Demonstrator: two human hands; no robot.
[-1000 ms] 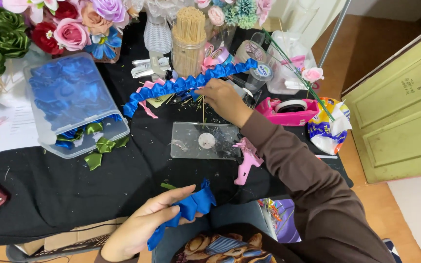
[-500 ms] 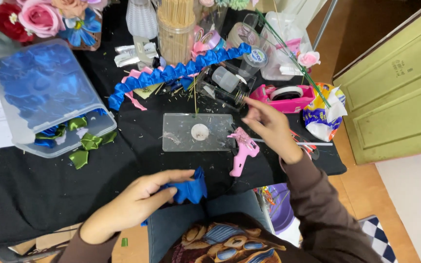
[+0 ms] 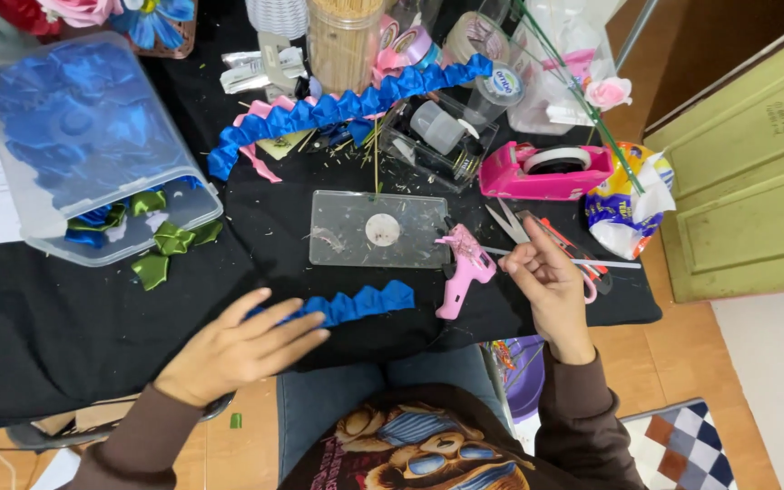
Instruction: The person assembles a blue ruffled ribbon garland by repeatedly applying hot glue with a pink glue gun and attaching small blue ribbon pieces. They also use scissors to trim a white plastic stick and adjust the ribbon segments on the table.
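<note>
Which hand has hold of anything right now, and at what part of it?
The left hand lies flat over one end of the short blue ribbon strip, pressing rather than gripping. The right hand seems empty beside the pink glue gun.

Short blue pleated ribbon strip (image 3: 356,305), satin, folded into zigzag ruffles, lies flat on the black-covered table near its front edge, running left to right with a slight upward tilt at the right end. Its left end is covered by the left hand (image 3: 242,349); its right end lies free, just beside the pink glue gun (image 3: 462,269), below the clear plastic plate (image 3: 378,229).
</note>
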